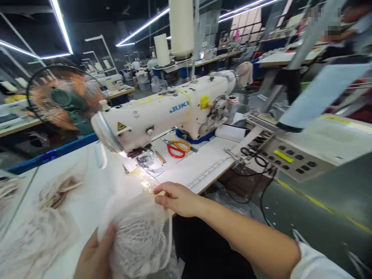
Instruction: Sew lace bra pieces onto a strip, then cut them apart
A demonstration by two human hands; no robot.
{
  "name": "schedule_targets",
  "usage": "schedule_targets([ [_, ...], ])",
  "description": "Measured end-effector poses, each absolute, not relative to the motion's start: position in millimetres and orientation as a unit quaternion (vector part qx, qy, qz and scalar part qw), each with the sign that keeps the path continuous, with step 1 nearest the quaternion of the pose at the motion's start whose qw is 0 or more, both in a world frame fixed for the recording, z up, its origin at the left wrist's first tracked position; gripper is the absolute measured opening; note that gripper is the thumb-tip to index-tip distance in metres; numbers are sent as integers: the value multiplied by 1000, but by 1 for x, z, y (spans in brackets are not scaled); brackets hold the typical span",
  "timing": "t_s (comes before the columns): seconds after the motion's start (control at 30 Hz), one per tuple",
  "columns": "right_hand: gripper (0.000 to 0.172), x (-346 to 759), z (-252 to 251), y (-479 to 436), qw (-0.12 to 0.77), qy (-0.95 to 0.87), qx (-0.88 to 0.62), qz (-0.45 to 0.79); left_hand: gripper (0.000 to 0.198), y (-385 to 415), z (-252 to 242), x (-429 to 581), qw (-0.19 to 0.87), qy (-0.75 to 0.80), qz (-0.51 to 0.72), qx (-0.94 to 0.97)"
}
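Observation:
A white mesh fabric piece [136, 228] lies bunched at the near edge of the sewing table [203, 166]. My left hand [94, 255] grips its lower left side from underneath, thumb on top. My right hand [176, 198] pinches its upper right edge, fingers curled over the cloth. A white cord hangs from the fabric at its right side. The white JUKI sewing machine [165, 112] stands just beyond, its needle area and lit presser foot [142, 159] a short way past the fabric.
Red-and-yellow scissors [177, 148] lie on the machine bed. Piles of cream cords and mesh pieces [55, 190] sit at left. A control panel [290, 159] is at right, a fan [62, 99] behind left. Thread cones [180, 27] stand above. A person works at far right.

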State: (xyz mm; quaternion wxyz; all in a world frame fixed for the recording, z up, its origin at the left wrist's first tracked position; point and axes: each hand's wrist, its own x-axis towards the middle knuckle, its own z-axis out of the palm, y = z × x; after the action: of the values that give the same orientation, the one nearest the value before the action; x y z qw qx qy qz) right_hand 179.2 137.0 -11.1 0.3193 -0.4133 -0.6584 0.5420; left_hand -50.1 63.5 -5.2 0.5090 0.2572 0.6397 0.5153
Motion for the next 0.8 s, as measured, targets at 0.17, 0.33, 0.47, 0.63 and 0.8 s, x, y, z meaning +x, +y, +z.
schedule_targets([
  [0.17,36,151,-33,143,272,-646,-342,626,50,66,-6,-43,530,604,492,335],
  [0.33,28,156,-33,144,256,-664,-319,626,39,70,-7,-44,513,616,436,409],
  [0.47,31,159,-27,145,250,-727,-319,555,34,81,-5,-45,433,642,336,536],
  [0.63,32,158,-23,143,202,-766,-346,503,33,95,-2,-46,423,604,214,641],
  [0.8,27,157,-24,143,197,-777,-330,499,27,102,2,-41,439,593,210,641],
])
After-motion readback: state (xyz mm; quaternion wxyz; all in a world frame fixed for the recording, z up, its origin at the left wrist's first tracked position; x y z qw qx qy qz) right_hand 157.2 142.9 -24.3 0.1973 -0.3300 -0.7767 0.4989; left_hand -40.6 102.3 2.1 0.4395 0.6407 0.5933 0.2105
